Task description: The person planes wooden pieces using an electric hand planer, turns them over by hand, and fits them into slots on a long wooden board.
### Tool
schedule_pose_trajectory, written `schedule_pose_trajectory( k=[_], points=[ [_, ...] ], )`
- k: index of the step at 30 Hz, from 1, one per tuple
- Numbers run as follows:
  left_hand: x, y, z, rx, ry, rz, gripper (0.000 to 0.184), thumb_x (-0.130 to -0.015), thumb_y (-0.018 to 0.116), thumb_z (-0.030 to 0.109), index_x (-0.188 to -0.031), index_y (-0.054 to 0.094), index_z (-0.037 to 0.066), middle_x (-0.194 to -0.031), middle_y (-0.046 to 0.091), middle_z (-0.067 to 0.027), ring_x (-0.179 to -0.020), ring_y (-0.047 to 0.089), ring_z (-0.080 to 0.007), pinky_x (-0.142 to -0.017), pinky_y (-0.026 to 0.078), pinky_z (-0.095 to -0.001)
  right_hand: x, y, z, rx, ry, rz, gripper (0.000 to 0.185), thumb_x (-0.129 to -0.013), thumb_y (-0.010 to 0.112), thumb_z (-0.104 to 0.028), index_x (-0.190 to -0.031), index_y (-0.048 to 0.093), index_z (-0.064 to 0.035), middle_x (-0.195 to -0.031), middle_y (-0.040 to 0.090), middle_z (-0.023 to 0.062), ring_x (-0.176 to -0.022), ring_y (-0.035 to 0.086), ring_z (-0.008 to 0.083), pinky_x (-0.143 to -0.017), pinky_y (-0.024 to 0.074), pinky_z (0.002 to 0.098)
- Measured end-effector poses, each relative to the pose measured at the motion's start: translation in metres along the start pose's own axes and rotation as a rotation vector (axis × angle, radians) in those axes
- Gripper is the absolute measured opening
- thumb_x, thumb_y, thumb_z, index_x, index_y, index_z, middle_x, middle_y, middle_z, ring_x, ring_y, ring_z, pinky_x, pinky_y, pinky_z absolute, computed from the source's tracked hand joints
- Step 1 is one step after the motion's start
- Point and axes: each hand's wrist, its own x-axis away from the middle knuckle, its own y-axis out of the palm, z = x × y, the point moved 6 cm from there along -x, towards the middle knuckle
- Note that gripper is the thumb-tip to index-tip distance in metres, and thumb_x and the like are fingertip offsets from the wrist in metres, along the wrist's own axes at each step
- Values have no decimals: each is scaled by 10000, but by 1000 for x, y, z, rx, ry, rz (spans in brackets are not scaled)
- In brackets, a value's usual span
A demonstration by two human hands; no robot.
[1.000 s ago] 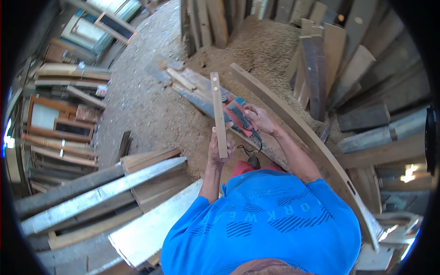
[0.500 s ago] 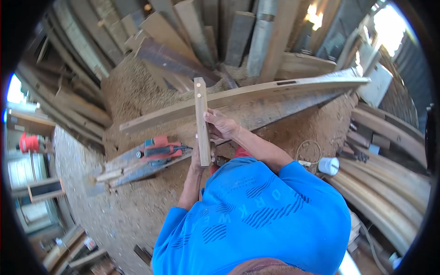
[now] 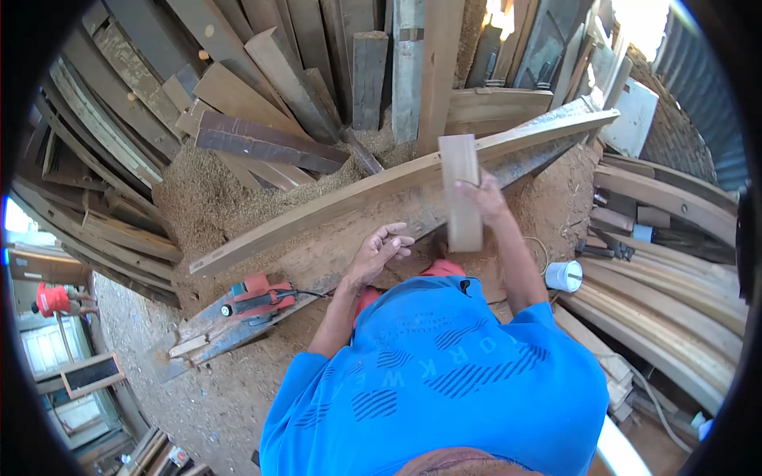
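One pale wood block (image 3: 460, 194) is in the right hand (image 3: 484, 198), raised in front of the person's body, to the right of the middle, its long sides running nearly straight up and down in view. That hand is clamped on the block's right edge, thumb across the broad face; the other fingers are mostly hidden. The left hand (image 3: 382, 252) holds nothing: it is well apart from the right one, palm turned inward, fingers loosely curled, between the block and the planer.

Behind the block runs a long beam (image 3: 317, 213), slanting from lower left to upper right; the block's upper part overlaps it in view, and I cannot tell whether they touch. The beam lies along a low, worn desk (image 3: 317, 258). On the desk's left end rests the red and teal planer (image 3: 262, 301), its cord leading toward the person, with a short strip (image 3: 189, 346) of wood near it.

Beyond the beam, a heap of sawdust (image 3: 226, 190) spreads under a dark plank (image 3: 270, 147) and many leaning boards (image 3: 329, 47). To the right, a white bucket (image 3: 563, 276) stands near stacked timber (image 3: 667, 278). Far left, another person (image 3: 54, 300) in red is small in view.
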Motion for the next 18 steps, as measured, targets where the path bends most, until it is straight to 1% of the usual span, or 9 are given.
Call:
schedule_pose_trajectory(
  k=[1, 2, 3, 4, 6, 8, 11, 14, 18],
  points=[
    [-14, 0, -1, -13, 0, 31, 487, -1037, 627, 268, -1429, 489, 13, -1222, 671, -112, -1085, 668, -195, -961, 540, -341, -14, -25, -11, 201, -77, 0, 512, -844, 818, -147, -1288, 616, 4, -1146, 726, 107, -1028, 684, 189, -916, 572, 368],
    [-29, -6, -6, -111, 39, 102, 481, -1032, 629, 265, -1422, 501, 15, -1217, 676, -110, -1081, 664, -186, -952, 535, -332, -26, -45, -32, 554, -115, 8, 529, -797, 843, -151, -1253, 636, 19, -1122, 746, 143, -1027, 704, 218, -931, 557, 370],
    [-48, -16, -14, -212, 71, 172, 476, -1026, 632, 262, -1416, 512, 17, -1211, 681, -108, -1078, 661, -177, -943, 531, -323, -44, -64, -35, 756, -159, -22, 490, -772, 840, -163, -1191, 663, 20, -1067, 748, 219, -1021, 727, 320, -933, 551, 420],
    [-65, -19, -12, -311, 98, 239, 471, -1021, 635, 258, -1410, 524, 19, -1206, 686, -105, -1074, 658, -169, -934, 527, -314, -60, -69, -44, 950, -111, -84, 483, -772, 833, -174, -1182, 667, 19, -1061, 739, 239, -1027, 717, 353, -935, 546, 440],
    [-95, -19, -4, -551, 71, 354, 500, -975, 682, 254, -1401, 540, 34, -1241, 675, -124, -1110, 657, -244, -1007, 508, -389, -89, -83, -59, 1339, -18, -214, 470, -772, 819, -195, -1166, 676, 17, -1049, 720, 279, -1040, 696, 420, -938, 535, 479],
    [-124, -14, 20, -893, 77, 446, 549, -924, 716, 281, -1398, 550, 60, -1265, 665, -144, -1161, 630, -297, -1042, 478, -434, -126, -92, -47, 1425, 6, -346, 465, -778, 800, -208, -1176, 680, 0, -1061, 714, 279, -1054, 677, 440, -936, 526, 502],
    [-174, -14, 20, -1318, 177, 564, 645, -852, 758, 316, -1421, 544, 98, -1359, 601, -148, -1311, 505, -351, -1138, 358, -497, -172, -94, -35, 1465, -6, -516, 472, -777, 798, -187, -1191, 676, 5, -1093, 708, 272, -1090, 657, 450, -944, 512, 512],
    [-211, -21, 6, -1370, 105, 639, 679, -825, 769, 315, -1436, 538, 129, -1393, 560, -134, -1359, 422, -342, -1186, 251, -513, -205, -78, -29, 1491, -22, -676, 468, -784, 793, -168, -1207, 676, -5, -1119, 708, 257, -1113, 651, 446, -960, 503, 508],
    [-230, -30, -20, -1472, 40, 699, 606, -785, 785, 276, -1348, 599, 151, -1258, 611, -108, -1246, 468, -329, -1122, 281, -528, -225, -64, -13, 1481, -140, -818, 402, -801, 782, -164, -1172, 693, -37, -1112, 716, 237, -1107, 655, 438, -954, 502, 512]
  ],
)
